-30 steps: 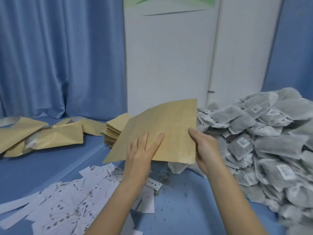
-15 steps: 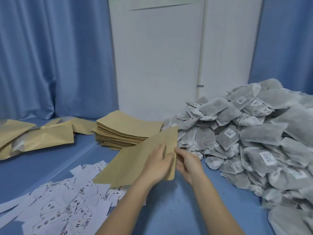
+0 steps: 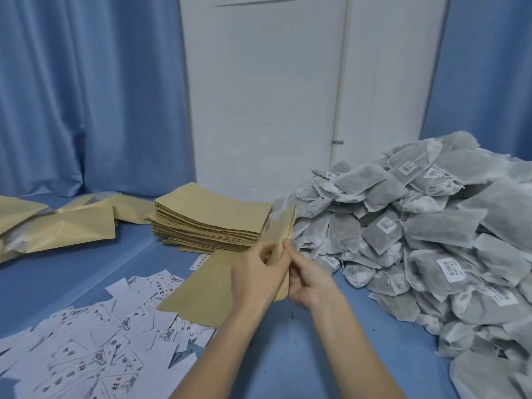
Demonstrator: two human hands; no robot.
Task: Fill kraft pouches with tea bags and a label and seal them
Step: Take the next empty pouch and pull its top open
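Note:
A flat kraft pouch (image 3: 207, 286) is held low over the blue table, its right edge tilted up toward the tea bags. My left hand (image 3: 256, 273) pinches that edge from the near side. My right hand (image 3: 309, 279) pinches the same edge from the right, fingertips at the pouch's mouth. A stack of empty kraft pouches (image 3: 213, 218) lies just behind. A big heap of grey tea bags (image 3: 426, 243) with white tags fills the right side. White printed labels (image 3: 100, 338) are scattered at the lower left.
Filled kraft pouches (image 3: 57, 226) lie at the far left on the blue table (image 3: 288, 355). Blue curtains (image 3: 86, 96) and a white door (image 3: 264, 96) stand behind. Small tea crumbs dot the table near my forearms.
The pouch has come down from chest height to just above the table. Both hands have gathered at its right edge and now pinch it there.

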